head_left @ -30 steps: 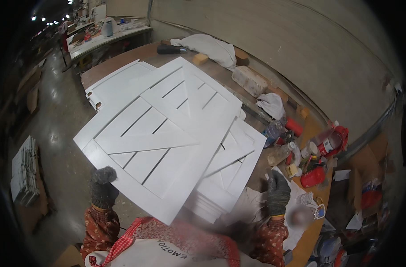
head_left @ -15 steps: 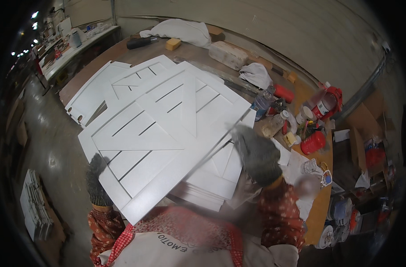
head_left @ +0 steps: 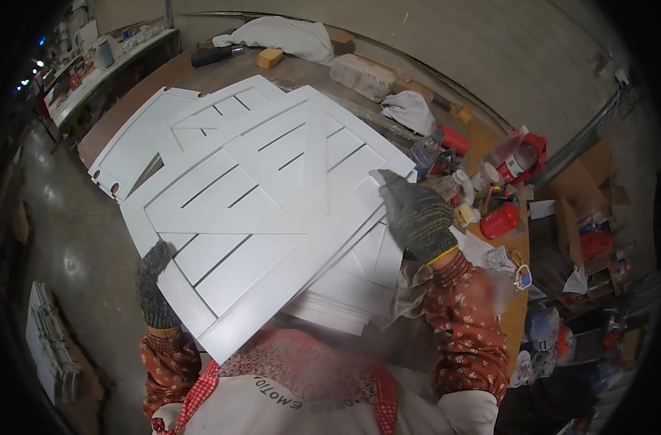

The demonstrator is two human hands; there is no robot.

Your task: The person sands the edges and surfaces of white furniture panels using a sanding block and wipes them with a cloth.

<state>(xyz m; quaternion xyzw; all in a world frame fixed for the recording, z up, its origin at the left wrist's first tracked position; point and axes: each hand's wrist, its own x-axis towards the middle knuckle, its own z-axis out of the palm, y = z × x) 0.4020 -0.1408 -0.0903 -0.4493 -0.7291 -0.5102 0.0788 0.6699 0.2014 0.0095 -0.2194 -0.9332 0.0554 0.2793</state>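
A large white panel [head_left: 287,239] with raised diagonal boards and dark slots lies tilted across the top of other white panels. My left hand [head_left: 156,286], in a dark grey knit glove, grips its left edge, thumb on top. At the opposite edge my right hand [head_left: 419,217], gloved the same way, holds the panel with fingertips on its upper face; the fingers beneath are hidden. Below it is a stack of white panels [head_left: 330,312], its edges showing toward me. Farther off, another white panel [head_left: 131,138] with round holes at its rim lies partly covered.
Bottles and red containers [head_left: 501,220] crowd the table's right side. A white cloth [head_left: 287,36], a yellow block [head_left: 269,58] and a pale block [head_left: 363,76] lie along the back. More panels [head_left: 51,344] lean at floor level on the left. Open cardboard boxes [head_left: 588,181] stand right.
My right hand, blurred before, now rests steadier on the panel's right edge. The whole view has shifted slightly, while my left hand keeps its hold on the left edge.
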